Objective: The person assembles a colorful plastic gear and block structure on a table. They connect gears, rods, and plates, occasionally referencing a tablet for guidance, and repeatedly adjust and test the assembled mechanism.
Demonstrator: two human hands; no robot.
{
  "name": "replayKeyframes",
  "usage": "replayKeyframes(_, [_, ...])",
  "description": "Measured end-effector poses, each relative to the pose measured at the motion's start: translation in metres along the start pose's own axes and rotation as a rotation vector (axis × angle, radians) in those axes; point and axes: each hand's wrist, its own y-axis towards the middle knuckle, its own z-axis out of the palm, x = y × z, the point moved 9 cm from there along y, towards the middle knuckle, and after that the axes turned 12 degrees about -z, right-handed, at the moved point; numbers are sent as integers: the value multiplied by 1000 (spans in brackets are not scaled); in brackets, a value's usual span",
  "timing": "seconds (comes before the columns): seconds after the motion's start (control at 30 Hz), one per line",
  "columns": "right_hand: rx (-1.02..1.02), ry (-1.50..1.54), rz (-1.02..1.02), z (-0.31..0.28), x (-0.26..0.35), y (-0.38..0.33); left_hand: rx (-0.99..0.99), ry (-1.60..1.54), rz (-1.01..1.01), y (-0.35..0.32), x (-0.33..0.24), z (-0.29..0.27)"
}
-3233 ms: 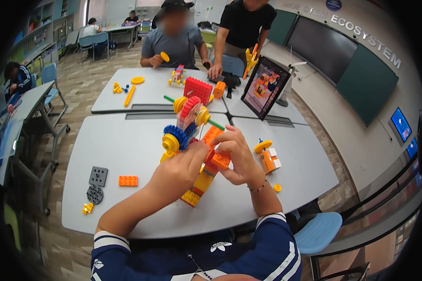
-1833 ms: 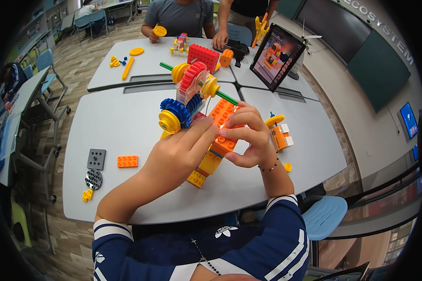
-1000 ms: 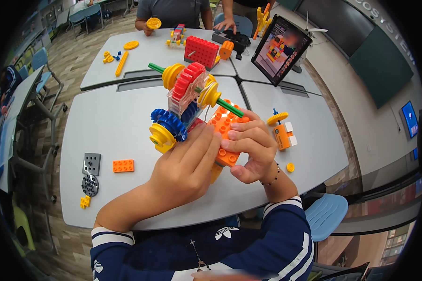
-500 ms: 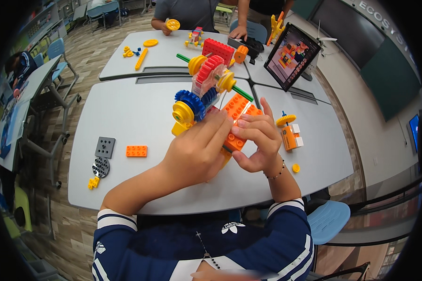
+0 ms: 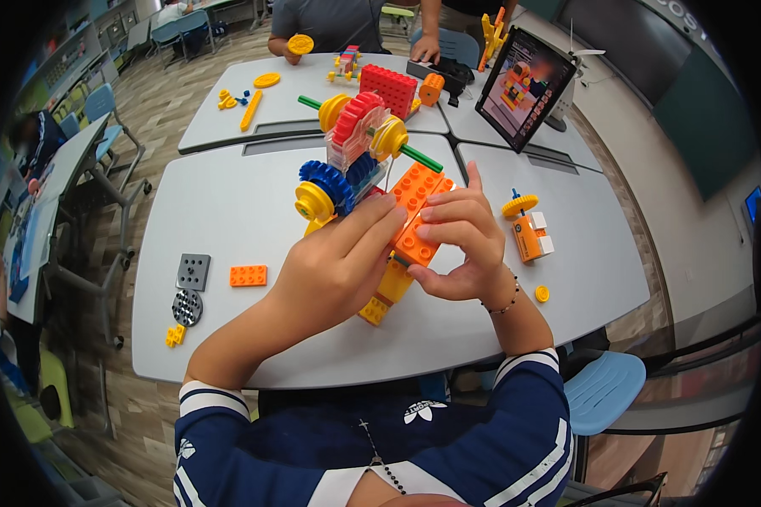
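Handling the geared brick model (image 5: 362, 169) at frame centre.
My left hand (image 5: 330, 258) lies along its side, fingers together, thumb hidden, grip uncertain; my right hand (image 5: 469, 241) pinches the orange brick (image 5: 414, 243), one finger raised. Uneven pressure could unseat that brick or tip the geared end. Versus one second ago, the yellow lower column (image 5: 391, 287) shows more, below centre.

Shirt (image 5: 313, 435): navy, short-sleeved, with white collar (image 5: 336, 485). Cuffs (image 5: 216, 402) white, split by thin navy lines. Double white stripes (image 5: 528, 478) along the sleeves. White leaf-shaped emblem (image 5: 423, 411) on chest; smaller white mark (image 5: 187, 448) on left sleeve. Necklace (image 5: 391, 476): dark beads, small cross (image 5: 364, 425). Thin bracelet (image 5: 513, 296), dark beads, right wrist.
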Motion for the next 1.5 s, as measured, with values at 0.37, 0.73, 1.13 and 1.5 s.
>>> replayKeyframes(0.37, [-62,52,-29,-2,-1,0,57,35,33,1,-2,1])
replayKeyframes(0.73, [-23,77,-36,-4,-1,1,60,48,44,2,-3,-1])
replayKeyframes(1.13, [-21,44,-15,-3,2,1,33,241,148,-1,-13,9])
replayKeyframes(1.5, [-1,43,26,-1,1,0,1,349,211,-2,-19,14])
